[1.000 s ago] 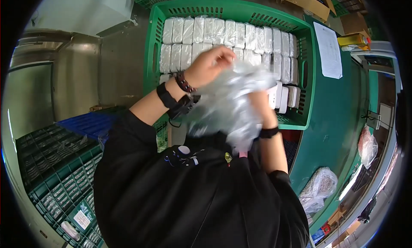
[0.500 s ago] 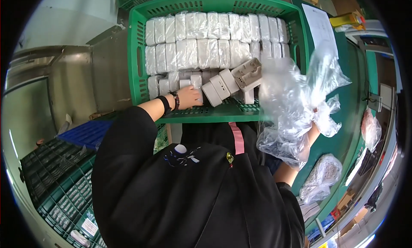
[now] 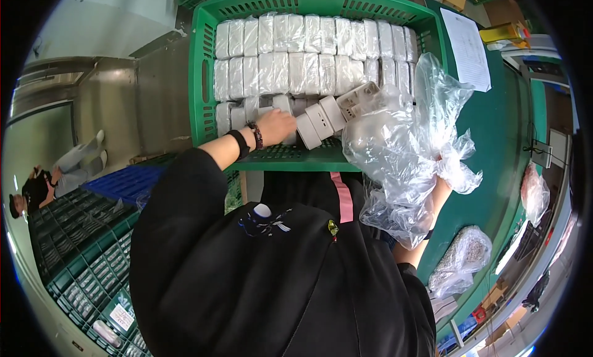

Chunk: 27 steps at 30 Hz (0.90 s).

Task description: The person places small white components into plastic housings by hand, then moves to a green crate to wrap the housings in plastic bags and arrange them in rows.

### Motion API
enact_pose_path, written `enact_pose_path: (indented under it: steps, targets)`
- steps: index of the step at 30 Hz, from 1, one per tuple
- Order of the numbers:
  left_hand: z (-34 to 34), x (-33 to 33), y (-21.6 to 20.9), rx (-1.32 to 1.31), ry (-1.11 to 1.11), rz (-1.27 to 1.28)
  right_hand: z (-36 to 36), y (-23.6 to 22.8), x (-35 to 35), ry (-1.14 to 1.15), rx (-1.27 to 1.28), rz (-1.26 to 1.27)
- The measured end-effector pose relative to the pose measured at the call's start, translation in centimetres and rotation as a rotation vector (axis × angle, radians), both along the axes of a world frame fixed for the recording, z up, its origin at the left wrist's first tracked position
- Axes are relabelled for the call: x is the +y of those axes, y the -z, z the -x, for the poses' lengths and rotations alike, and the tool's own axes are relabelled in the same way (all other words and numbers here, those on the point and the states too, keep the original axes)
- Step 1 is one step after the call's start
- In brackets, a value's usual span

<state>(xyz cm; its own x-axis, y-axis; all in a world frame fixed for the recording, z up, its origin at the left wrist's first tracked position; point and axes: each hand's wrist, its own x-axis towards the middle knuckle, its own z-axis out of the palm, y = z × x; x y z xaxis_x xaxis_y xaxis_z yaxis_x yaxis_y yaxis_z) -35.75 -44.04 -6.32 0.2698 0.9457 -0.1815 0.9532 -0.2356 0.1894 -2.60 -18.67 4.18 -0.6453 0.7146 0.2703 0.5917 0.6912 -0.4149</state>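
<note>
Inside a green plastic crate [image 3: 204,79] stand rows of white blocks [image 3: 296,72], each wrapped in clear film. My left hand [image 3: 278,126] reaches into the crate's near row, its fingers curled on a wrapped white block [image 3: 282,102]. Just right of it, bare off-white plastic housings [image 3: 315,123] lie tilted together. Beside them an open housing [image 3: 357,101] shows its hollow inside. A crumpled clear plastic bag [image 3: 392,144] hangs over the crate's right near corner. My right hand [image 3: 441,185] is closed on this bag, seen partly through the film.
Right of the crate, a green tabletop [image 3: 488,128] carries a paper sheet [image 3: 464,48], a yellow tool [image 3: 503,34] and a clear bag of small pieces [image 3: 462,258]. Stacked dark green crates [image 3: 92,283] and a blue crate [image 3: 126,182] stand at left. Another person [image 3: 62,174] is beyond them.
The bag has shifted left and down with my right hand, covering more of the crate's near right corner. My left hand has risen slightly with the wrapped block. Another person has appeared at far left.
</note>
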Motion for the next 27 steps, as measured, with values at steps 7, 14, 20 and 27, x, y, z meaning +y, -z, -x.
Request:
enact_pose_path:
  steps: [7, 14, 20, 27]
  targets:
    - [2.9, 1.3, -6.6, -0.238, -0.445, -0.039, 2.8, 0.2, -2.3, -0.177, -0.103, 0.198]
    - [3.5, 1.6, -4.5, -0.607, -0.573, 0.080, 8.3, -3.8, -5.6, -0.253, -0.123, 0.310]
    - [3.7, 0.5, -1.1, -0.727, -0.828, 0.056, 8.0, -3.4, -6.5, -0.326, -0.224, 0.304]
    - [1.5, 0.5, 1.9, 0.078, -0.536, -0.110, 8.5, -3.6, -7.6, -0.317, -0.275, 0.346]
